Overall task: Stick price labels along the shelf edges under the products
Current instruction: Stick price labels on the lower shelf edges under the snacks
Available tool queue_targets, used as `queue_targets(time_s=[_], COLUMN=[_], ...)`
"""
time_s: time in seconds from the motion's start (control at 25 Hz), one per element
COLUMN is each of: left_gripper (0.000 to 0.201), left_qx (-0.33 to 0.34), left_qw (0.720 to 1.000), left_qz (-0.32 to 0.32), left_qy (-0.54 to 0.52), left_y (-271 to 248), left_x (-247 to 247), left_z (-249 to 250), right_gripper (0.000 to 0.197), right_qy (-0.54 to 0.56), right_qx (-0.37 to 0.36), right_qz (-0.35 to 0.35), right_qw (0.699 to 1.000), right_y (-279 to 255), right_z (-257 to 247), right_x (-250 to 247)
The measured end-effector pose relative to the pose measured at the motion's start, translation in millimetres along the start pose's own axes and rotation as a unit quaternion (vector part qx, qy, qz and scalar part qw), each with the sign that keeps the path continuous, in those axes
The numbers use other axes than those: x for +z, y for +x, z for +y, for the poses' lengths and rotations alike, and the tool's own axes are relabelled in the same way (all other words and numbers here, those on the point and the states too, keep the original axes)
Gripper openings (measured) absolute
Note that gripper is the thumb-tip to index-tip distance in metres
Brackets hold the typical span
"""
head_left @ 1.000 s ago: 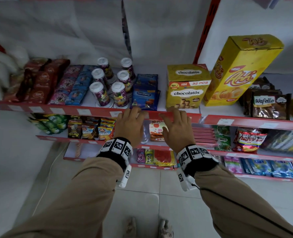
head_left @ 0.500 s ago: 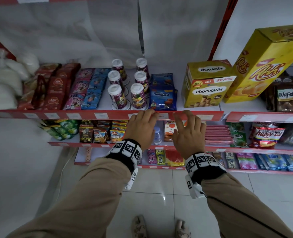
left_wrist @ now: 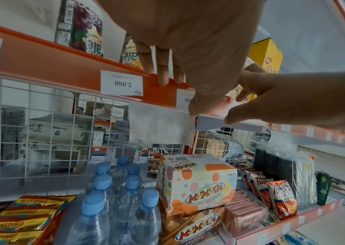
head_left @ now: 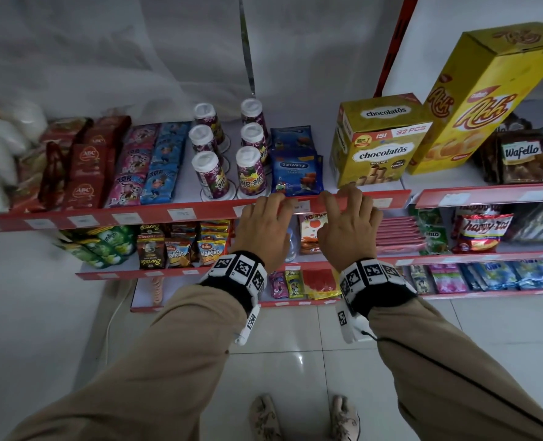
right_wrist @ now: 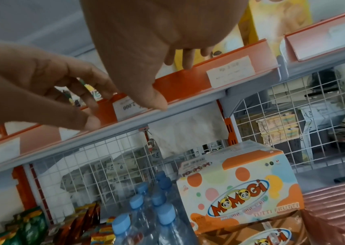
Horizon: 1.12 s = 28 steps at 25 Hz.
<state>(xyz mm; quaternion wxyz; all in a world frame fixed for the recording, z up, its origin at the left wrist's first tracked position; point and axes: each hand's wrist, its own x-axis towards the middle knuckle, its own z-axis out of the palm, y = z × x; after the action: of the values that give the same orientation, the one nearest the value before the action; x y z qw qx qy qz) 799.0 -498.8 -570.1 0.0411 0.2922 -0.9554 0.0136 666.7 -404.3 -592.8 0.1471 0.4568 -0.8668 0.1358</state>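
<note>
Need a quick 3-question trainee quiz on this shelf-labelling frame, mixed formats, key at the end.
1. True or false: both the left hand and the right hand have their fingers on the red shelf edge.
2. Multiple choice: which product stands on the shelf directly above the price label between the two hands? A) Wafello pack B) SariWangi pack C) ABC sachets
3. Fill in: on the shelf below, next to the water bottles, sits a box branded ______.

Key
1. True: the fingers of both hands lie on the strip, either side of the label.
2. B, the SariWangi pack.
3. Momogi.
</note>
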Motion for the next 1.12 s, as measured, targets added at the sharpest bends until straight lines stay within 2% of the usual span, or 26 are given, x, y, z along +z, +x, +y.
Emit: queue_targets(time_s=[0.24, 0.44, 0.64, 0.88, 1.12], left_gripper=[0.052, 0.04, 0.03, 0.043, 0.048], left_qx=[-0.001, -0.016, -0.018, -0.009, -0.012], left_qw=[1.0, 0.999, 0.999, 0.999, 0.999], left_qz=[0.029, 0.048, 0.049, 0.03, 0.023], left_qy=[0.012, 0.015, 0.003, -0.01, -0.026], left_y=[3, 7, 9, 6, 4], left_x=[1, -2, -5, -4, -3], left_z=[-1, -11, -17, -21, -22], right_gripper=[0.041, 0.041, 0.032, 0.027, 0.029], right_qy=[-0.003, 0.066, 0.145, 0.118, 0.096], right_qx=[-0.022, -0.078, -0.154, -0.157, -0.116], right_qz=[-0.078, -0.072, -0.023, -0.011, -0.065], right_qw=[0.997, 0.992, 0.977, 0.98, 0.986], right_y=[13, 17, 17, 19, 22], right_z=[-1, -1, -10, -16, -22], right_x=[-10, -16, -11, -11, -10])
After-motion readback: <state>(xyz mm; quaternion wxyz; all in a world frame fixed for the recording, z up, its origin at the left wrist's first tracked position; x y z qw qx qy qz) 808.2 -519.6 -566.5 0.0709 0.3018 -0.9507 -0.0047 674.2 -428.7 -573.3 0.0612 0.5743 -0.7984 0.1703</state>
